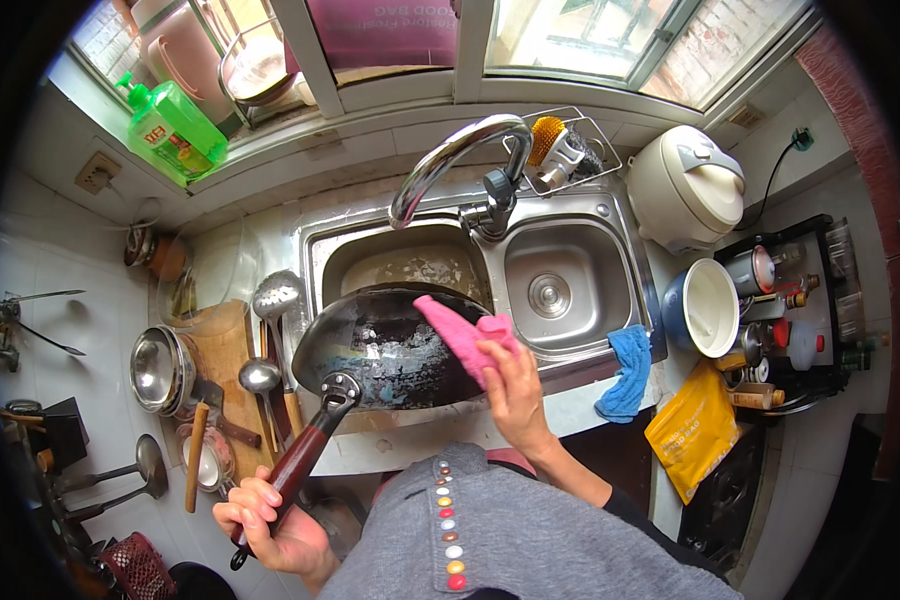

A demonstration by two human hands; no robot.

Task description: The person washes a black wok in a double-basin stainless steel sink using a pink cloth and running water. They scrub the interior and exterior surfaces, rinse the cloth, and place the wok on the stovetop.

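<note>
My left hand (274,521) is closed around the dark red handle of a black wok (390,352). The wok is tilted over the left basin of the steel sink, its worn, scorched outside turned up. In my right hand (514,397) is a pink cloth (465,337), which lies against the wok's right side. The chrome faucet (457,150) arches above the left basin (412,259), where some water shows. To the right is the second basin (562,285) with its drain, and a blue cloth (626,375) hangs over the sink's front right corner.
Left of the sink are a wooden cutting board (225,345), a skimmer (277,295), a ladle (259,375), a cleaver and steel bowls (163,370). A wire rack with brushes (570,154) is behind. On the right stand a rice cooker (686,187), a blue-and-white pot (709,307) and several bottles.
</note>
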